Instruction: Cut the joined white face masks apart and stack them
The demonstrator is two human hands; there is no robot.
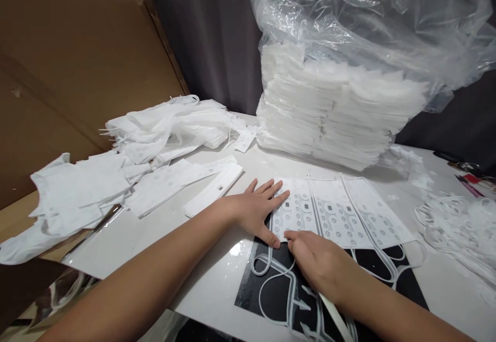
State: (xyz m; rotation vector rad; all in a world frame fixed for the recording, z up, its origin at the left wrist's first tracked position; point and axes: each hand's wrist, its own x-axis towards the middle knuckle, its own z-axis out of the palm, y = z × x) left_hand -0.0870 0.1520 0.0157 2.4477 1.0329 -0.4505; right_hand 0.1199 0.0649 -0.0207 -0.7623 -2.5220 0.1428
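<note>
A white fabric sheet, printed with rows of grey circles and small dark squares, lies flat on a black mat with white line markings. My left hand rests on the sheet's left edge, fingers spread and palm down. At the lower edge of the sheet, close to my left thumb, my right hand is closed with its fingertips pressed down. What it grips is hidden; a pale flat strip comes out below it. Thin white cords loop around the sheet and over the mat.
Loose white fabric pieces are heaped at the left, beside a folded white strip. A tall stack of white sheets stands behind under clear plastic. Tangled white cords lie at the right. Cardboard rises at the left.
</note>
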